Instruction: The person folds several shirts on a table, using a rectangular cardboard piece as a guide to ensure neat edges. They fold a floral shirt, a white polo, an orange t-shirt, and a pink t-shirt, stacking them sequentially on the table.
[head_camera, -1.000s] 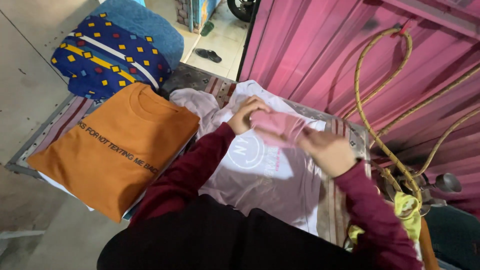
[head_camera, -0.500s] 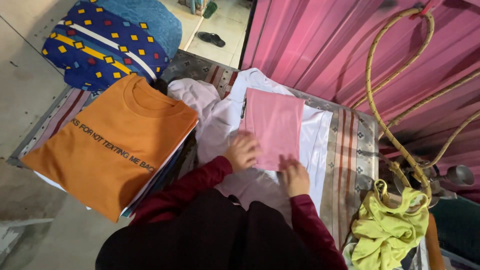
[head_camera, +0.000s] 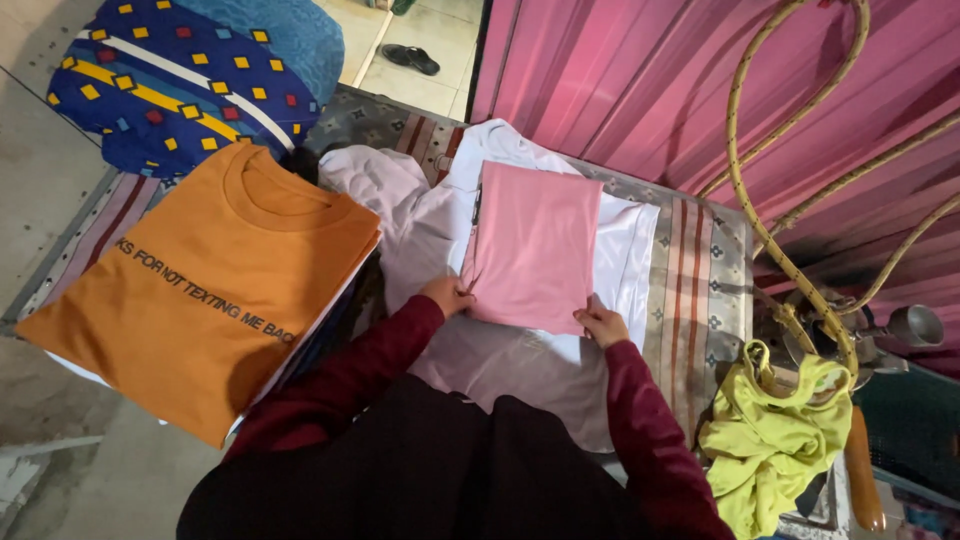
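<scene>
The folded pink garment (head_camera: 533, 245) lay as a neat rectangle on top of a white shirt (head_camera: 620, 262), which was spread over a pale lilac shirt (head_camera: 400, 215) on the table (head_camera: 712, 290) with its striped patterned cover. The folding of the pink piece looked nearly finished: its sides were already turned in and its edges were straight, and only the lower edge remained under the person's hands. The left hand (head_camera: 448, 296) pinched the lower left corner of the pink garment with narrow fingers, and the right hand (head_camera: 600, 324) held the lower right corner, the fingers closed on the cloth, though it was hard to see if they gripped it or only pressed it flat. The white and lilac shirts below were still open and not folded. To the left, a folded orange t-shirt (head_camera: 215, 300) rested on a pile, and a yellow-green garment (head_camera: 770, 440) hung at the right near the thick rope (head_camera: 745, 160). Compared with half a second before, the pink garment kept almost the same place, but both hands had moved down to its lower corners, and a second before it was only a bunch held between the hands.
</scene>
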